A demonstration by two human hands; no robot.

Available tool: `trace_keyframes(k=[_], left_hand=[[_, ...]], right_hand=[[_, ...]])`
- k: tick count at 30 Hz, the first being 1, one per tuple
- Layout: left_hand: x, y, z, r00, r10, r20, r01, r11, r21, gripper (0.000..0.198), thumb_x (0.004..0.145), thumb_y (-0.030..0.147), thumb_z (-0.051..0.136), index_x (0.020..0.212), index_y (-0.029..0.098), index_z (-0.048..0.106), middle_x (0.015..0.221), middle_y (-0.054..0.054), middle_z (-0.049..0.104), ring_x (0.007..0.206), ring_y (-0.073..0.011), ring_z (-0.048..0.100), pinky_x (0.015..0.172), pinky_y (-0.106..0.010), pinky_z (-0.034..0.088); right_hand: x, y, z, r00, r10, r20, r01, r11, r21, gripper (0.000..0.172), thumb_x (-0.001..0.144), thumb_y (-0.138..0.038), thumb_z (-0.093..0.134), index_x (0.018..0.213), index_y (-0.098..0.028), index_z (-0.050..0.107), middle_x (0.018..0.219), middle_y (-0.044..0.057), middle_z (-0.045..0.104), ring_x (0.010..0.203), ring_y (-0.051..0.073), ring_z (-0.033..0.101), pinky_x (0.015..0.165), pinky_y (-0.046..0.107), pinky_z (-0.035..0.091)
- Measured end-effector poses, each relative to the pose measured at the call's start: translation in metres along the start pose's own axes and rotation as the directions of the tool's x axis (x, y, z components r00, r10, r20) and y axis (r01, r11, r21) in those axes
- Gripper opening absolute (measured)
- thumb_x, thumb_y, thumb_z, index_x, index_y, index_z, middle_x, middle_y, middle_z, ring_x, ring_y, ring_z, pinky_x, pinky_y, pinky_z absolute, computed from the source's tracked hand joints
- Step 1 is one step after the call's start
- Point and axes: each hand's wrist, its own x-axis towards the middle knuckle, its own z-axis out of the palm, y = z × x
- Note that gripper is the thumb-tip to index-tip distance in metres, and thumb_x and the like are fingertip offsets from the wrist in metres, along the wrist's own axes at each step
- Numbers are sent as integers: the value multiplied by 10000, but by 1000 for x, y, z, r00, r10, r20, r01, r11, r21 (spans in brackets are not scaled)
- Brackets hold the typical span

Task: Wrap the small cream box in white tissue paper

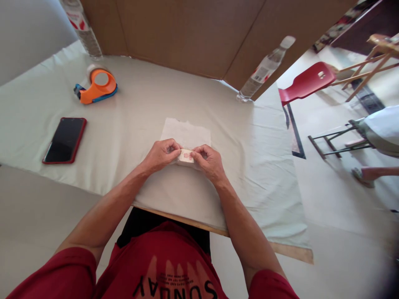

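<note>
Between both hands is a small pale rectangular piece (186, 155) with a reddish print on its face; its exact kind is unclear. My left hand (163, 154) pinches its left end between thumb and fingers. The right end is pinched by my right hand (208, 161), the thumb lying on the printed face. Just beyond the fingers, a white sheet of thin paper or tissue (187, 132) lies flat on the cloth. The hands and the piece cover its near part.
The cloth-covered table (134, 112) carries an orange tape dispenser (93, 89) and a red-cased phone (65, 140) on the left. Two plastic bottles (83, 31) stand against a brown cardboard panel (187, 37). Right of the table are a red chair (308, 83) and a seated person (382, 131).
</note>
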Motion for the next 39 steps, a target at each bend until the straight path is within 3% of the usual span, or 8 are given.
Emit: trace_keyframes(k=[19, 39], left_hand=[[2, -1, 2, 1000, 11, -16, -10, 999, 34, 166, 795, 305, 594, 762, 165, 677, 851, -35, 765, 703, -139, 607, 669, -252, 450], [-1, 3, -4, 996, -42, 79, 41, 999, 3, 190, 765, 335, 610, 761, 157, 678, 682, 14, 638, 621, -109, 494, 583, -231, 374]], right_hand=[[-2, -3, 2, 999, -26, -35, 24, 999, -37, 147, 815, -330, 619, 737, -206, 625, 723, -7, 680, 689, 142, 585, 699, 274, 454], [-9, -6, 4, 999, 41, -4, -41, 999, 16, 165, 791, -362, 635, 734, -209, 608, 661, -18, 622, 611, 125, 540, 607, 258, 430]])
